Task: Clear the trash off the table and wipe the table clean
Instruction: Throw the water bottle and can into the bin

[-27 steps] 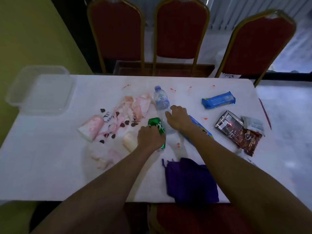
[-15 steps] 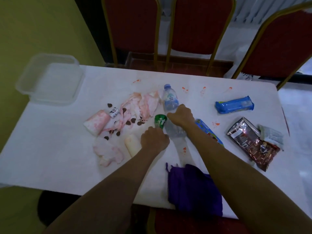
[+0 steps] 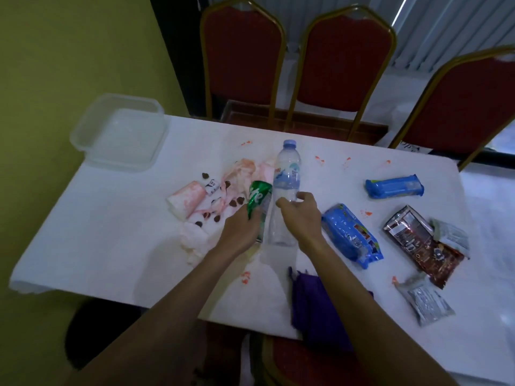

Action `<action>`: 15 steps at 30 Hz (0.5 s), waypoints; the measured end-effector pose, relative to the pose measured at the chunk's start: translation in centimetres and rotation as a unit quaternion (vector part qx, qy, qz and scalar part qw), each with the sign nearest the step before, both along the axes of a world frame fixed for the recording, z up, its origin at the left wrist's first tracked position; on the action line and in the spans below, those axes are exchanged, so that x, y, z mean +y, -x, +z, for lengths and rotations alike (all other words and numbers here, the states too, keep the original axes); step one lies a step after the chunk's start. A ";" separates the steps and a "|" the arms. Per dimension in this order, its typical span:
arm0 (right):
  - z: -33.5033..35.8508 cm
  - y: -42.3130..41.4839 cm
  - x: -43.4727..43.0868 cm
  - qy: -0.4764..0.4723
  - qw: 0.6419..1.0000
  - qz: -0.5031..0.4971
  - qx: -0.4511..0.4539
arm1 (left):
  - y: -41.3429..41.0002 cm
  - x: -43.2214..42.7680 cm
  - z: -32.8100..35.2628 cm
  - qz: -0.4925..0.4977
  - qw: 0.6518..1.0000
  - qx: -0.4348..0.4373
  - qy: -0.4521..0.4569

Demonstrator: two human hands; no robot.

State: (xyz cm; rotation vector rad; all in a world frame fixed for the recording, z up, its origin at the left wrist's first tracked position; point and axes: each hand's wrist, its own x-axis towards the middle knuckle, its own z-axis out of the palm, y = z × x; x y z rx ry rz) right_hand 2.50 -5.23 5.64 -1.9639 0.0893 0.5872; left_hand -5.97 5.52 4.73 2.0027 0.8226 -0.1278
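The lower part of the green can (image 3: 257,203) is covered by the left hand (image 3: 241,232), and its lettering is only partly readable. The base of the water bottle (image 3: 285,190) is blurred. The purple cloth (image 3: 315,307) at the worktop's (image 3: 111,240) near edge is partly hidden behind the right forearm. The print on the wrappers toward the right edge is too small to be read.

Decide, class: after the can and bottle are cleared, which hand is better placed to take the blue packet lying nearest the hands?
Probably the right hand. It grips the water bottle right beside the blue packet, while the left hand, holding the green can, would have to cross over.
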 end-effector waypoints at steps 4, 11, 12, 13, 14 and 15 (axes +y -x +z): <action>1.7 5.6 2.8 -0.020 0.998 0.066 0.005 | 6.0 2.3 0.9 0.080 0.997 -0.014 0.016; 2.6 17.4 9.8 -0.005 0.981 0.194 -0.010 | 19.7 7.9 1.4 0.180 0.982 -0.037 0.034; 2.6 19.2 10.7 -0.005 0.977 0.213 -0.009 | 21.6 8.7 1.3 0.194 0.980 -0.029 0.027; 2.6 21.1 11.6 -0.003 0.973 0.231 -0.010 | 23.6 9.4 1.2 0.206 0.978 -0.022 0.023; 2.5 23.0 12.4 -0.001 0.969 0.248 -0.009 | 25.6 10.2 1.0 0.218 0.975 -0.018 0.022; 2.3 24.7 13.3 0.002 0.964 0.265 -0.007 | 27.5 10.8 0.9 0.233 0.972 -0.020 0.027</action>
